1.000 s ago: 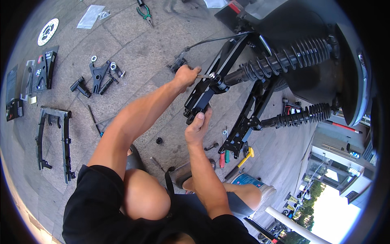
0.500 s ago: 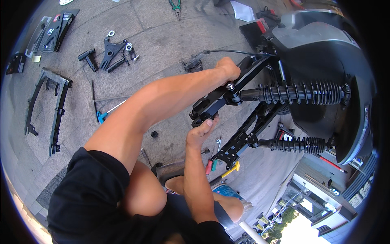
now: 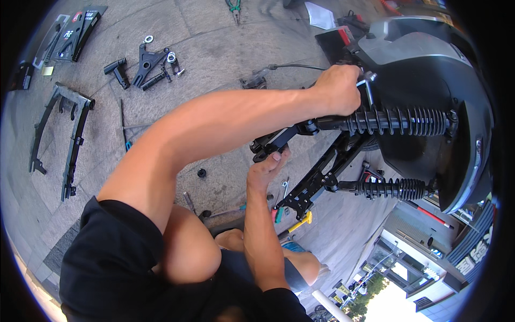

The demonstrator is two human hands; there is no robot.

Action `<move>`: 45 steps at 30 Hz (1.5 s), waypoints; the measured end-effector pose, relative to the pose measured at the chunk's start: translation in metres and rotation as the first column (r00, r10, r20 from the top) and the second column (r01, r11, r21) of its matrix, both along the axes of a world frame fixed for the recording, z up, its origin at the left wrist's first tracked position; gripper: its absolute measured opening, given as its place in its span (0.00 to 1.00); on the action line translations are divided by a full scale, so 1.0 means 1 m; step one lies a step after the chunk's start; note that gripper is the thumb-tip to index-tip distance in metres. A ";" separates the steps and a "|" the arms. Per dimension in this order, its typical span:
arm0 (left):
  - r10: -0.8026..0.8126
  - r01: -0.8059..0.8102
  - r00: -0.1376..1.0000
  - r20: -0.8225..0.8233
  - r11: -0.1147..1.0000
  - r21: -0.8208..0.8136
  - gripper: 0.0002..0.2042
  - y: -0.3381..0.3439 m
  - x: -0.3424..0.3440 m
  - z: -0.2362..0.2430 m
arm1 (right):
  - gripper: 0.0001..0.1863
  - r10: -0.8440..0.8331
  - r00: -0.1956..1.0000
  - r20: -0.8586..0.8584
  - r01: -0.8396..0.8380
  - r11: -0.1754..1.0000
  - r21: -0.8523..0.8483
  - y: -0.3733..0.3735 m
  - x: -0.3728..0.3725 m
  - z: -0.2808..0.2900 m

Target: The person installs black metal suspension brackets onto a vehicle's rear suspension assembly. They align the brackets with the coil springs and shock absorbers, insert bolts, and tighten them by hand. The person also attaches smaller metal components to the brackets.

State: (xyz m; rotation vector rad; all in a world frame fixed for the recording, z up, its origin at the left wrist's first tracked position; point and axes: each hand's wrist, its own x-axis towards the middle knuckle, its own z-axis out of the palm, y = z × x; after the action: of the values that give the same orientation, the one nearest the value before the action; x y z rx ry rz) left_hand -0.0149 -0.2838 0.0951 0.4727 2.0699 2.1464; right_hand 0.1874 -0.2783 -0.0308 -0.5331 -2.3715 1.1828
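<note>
My left hand (image 3: 339, 88), its fingers closed, is at the far part of a black swingarm, just above the nearer black coil-spring shock absorber (image 3: 399, 122). A silver metal piece (image 3: 367, 79) shows beyond its fingers; what they grip is hidden. My right hand (image 3: 270, 166) holds the near end of the black swingarm (image 3: 279, 140) from below, thumb up against it. My left forearm covers much of this arm. A second black arm (image 3: 308, 196) with a drilled bracket runs alongside, joined to the other shock absorber (image 3: 394, 189).
The scooter's dark body (image 3: 429, 96) fills the right. A cable-linked part (image 3: 255, 80) lies beyond my left arm. On the paving are a worn fork-shaped frame (image 3: 75, 99), a black bracket (image 3: 147, 63), pliers (image 3: 234, 9), boxes (image 3: 80, 33) and a yellow-handled tool (image 3: 300, 222).
My left hand has moved right along the swingarm, from near its shock mount to beside the scooter's body. A silver piece now shows by its fingers. My right hand keeps its hold.
</note>
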 end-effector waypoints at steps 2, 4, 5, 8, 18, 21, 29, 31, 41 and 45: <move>-0.089 0.115 0.984 -0.154 0.978 0.172 0.14 -0.019 0.029 0.000 | 0.33 0.017 0.999 -0.029 -0.019 0.996 -0.088 0.004 0.004 -0.007; -0.021 0.125 0.926 -0.376 0.959 0.255 0.12 -0.044 0.066 -0.012 | 0.28 0.025 0.992 -0.120 -0.056 0.965 -0.256 0.000 0.005 -0.019; 0.002 0.120 0.882 -0.471 0.966 0.230 0.13 -0.057 0.084 -0.021 | 0.25 0.045 0.979 -0.197 -0.131 0.885 -0.447 -0.002 0.006 -0.026; 0.021 0.031 0.784 -0.620 0.997 0.072 0.19 -0.096 0.125 -0.055 | 0.25 -0.039 0.793 -0.608 -0.535 0.432 -0.726 -0.006 -0.002 -0.040; -0.331 0.335 0.872 -0.362 0.941 -0.053 0.24 -0.137 0.124 -0.128 | 0.33 0.062 0.978 -0.201 -0.102 0.976 -0.194 -0.001 -0.007 -0.003; -0.356 0.358 0.934 -0.038 0.921 0.156 0.23 -0.138 0.131 -0.132 | 0.31 0.046 0.977 -0.209 -0.103 0.956 -0.275 -0.003 -0.008 -0.002; -0.343 0.104 0.801 0.491 0.886 0.451 0.20 -0.153 0.143 -0.138 | 0.33 0.057 0.987 -0.151 -0.092 0.966 -0.240 -0.003 -0.006 0.005; -0.399 -0.023 0.706 0.585 0.812 0.583 0.22 -0.153 0.138 -0.134 | 0.32 0.038 0.986 -0.165 -0.082 0.960 -0.269 -0.005 -0.006 0.005; -0.291 0.118 0.778 0.557 0.938 0.326 0.14 -0.123 0.115 -0.105 | 0.33 0.024 0.973 -0.228 -0.073 0.975 -0.208 -0.002 -0.009 -0.005; -0.317 0.188 0.790 0.525 0.940 0.284 0.12 -0.119 0.116 -0.100 | 0.34 0.024 0.973 -0.232 -0.081 0.967 -0.243 -0.002 -0.008 -0.003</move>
State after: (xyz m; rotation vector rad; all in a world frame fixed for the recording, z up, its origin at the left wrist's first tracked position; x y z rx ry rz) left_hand 0.1012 -0.4023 -0.0050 0.0946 1.3729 2.0306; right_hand 0.1795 -0.2800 -0.0338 -0.3910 -2.0682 1.4950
